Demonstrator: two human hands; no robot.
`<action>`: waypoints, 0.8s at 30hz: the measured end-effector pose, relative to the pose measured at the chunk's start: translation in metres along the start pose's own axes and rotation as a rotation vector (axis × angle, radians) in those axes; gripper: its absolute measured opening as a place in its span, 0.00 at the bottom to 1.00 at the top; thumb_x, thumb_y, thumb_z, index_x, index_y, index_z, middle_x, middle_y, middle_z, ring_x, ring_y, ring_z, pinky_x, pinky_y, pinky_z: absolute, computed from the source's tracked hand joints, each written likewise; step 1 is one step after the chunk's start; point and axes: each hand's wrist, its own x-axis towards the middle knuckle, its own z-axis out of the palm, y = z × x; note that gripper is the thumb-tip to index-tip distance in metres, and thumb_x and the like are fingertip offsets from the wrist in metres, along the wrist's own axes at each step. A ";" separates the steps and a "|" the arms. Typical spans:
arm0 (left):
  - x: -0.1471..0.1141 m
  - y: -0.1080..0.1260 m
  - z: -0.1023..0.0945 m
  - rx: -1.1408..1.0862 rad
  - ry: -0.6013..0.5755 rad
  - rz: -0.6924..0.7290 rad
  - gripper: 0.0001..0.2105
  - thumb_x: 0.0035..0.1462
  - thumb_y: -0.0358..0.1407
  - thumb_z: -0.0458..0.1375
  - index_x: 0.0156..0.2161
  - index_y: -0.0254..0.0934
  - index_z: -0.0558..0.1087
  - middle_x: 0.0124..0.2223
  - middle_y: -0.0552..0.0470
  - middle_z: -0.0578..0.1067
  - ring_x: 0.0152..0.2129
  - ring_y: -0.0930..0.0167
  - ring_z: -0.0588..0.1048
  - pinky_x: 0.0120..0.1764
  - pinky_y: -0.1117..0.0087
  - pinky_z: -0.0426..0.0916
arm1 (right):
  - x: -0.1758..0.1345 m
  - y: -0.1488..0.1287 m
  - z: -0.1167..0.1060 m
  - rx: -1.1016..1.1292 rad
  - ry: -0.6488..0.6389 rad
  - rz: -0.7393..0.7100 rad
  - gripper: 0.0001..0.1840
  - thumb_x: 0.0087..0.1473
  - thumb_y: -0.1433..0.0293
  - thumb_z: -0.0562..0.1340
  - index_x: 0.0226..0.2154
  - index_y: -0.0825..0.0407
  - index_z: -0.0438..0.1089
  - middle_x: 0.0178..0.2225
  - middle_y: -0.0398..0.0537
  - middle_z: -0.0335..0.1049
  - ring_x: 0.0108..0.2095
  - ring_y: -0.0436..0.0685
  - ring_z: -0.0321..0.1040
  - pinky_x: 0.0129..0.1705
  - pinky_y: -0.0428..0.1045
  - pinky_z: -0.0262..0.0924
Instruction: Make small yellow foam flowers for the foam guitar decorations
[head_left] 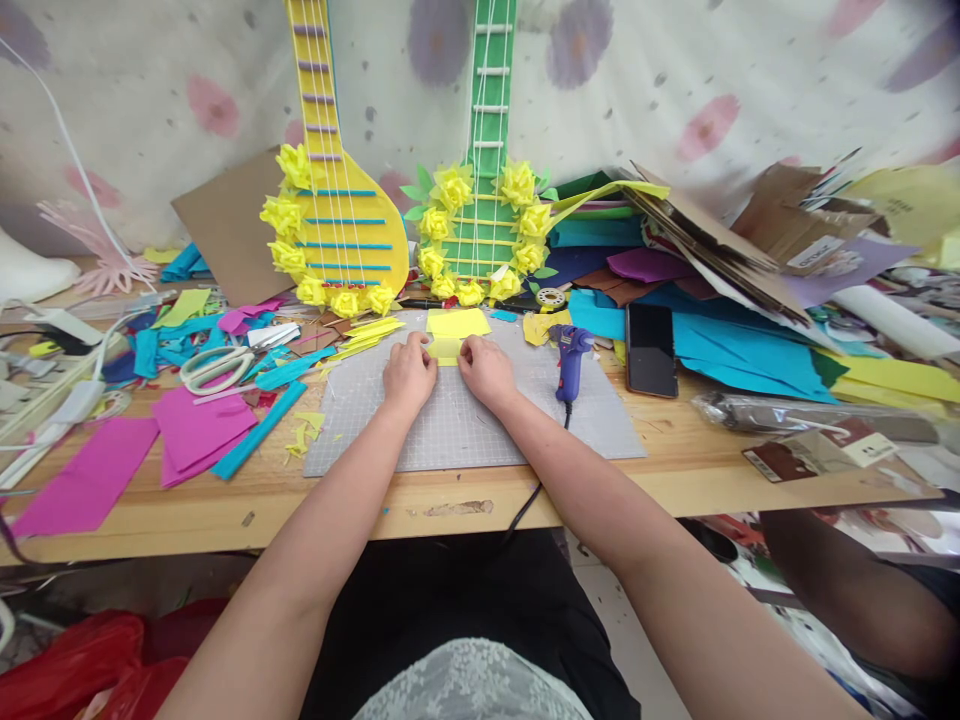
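Note:
A small piece of yellow crepe paper point(448, 350) lies between my hands on the grey cutting mat point(450, 440). My left hand point(410, 378) pinches its left edge with bent fingers. The right edge is pinched by my right hand point(486, 370), whose fingers are also curled in. Just behind it lies a wider yellow paper sheet point(459, 321). A blue glue gun point(570, 362) rests on the mat to the right of my right hand. Thin yellow strips point(370, 338) are heaped to the left of my left hand.
A yellow paper instrument point(352, 225) and a green one point(484, 220), both trimmed with yellow flowers, stand at the back. Scissors point(217, 370), magenta sheets point(94, 475) and blue scraps lie left. A phone point(651, 350), blue paper point(750, 355) and stacked cardboard point(720, 240) fill the right.

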 end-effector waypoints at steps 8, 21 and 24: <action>0.001 -0.003 0.005 0.082 -0.008 0.126 0.07 0.53 0.31 0.49 0.34 0.40 0.70 0.36 0.48 0.72 0.40 0.64 0.65 0.39 0.66 0.61 | 0.000 0.000 0.001 -0.056 -0.028 -0.008 0.10 0.54 0.70 0.50 0.34 0.52 0.65 0.36 0.50 0.69 0.37 0.55 0.63 0.36 0.48 0.53; 0.002 0.003 0.007 0.125 0.043 0.108 0.10 0.51 0.42 0.54 0.32 0.39 0.73 0.37 0.46 0.69 0.42 0.61 0.62 0.44 0.63 0.58 | -0.003 -0.008 0.002 -0.173 -0.016 -0.044 0.13 0.55 0.64 0.51 0.38 0.55 0.65 0.39 0.54 0.67 0.41 0.59 0.61 0.39 0.51 0.55; 0.003 0.002 0.009 0.126 0.050 0.101 0.08 0.50 0.40 0.55 0.32 0.40 0.73 0.38 0.46 0.68 0.42 0.61 0.62 0.44 0.63 0.58 | -0.003 -0.008 0.002 -0.183 -0.034 -0.041 0.12 0.53 0.68 0.52 0.39 0.55 0.64 0.40 0.54 0.66 0.41 0.59 0.61 0.40 0.51 0.55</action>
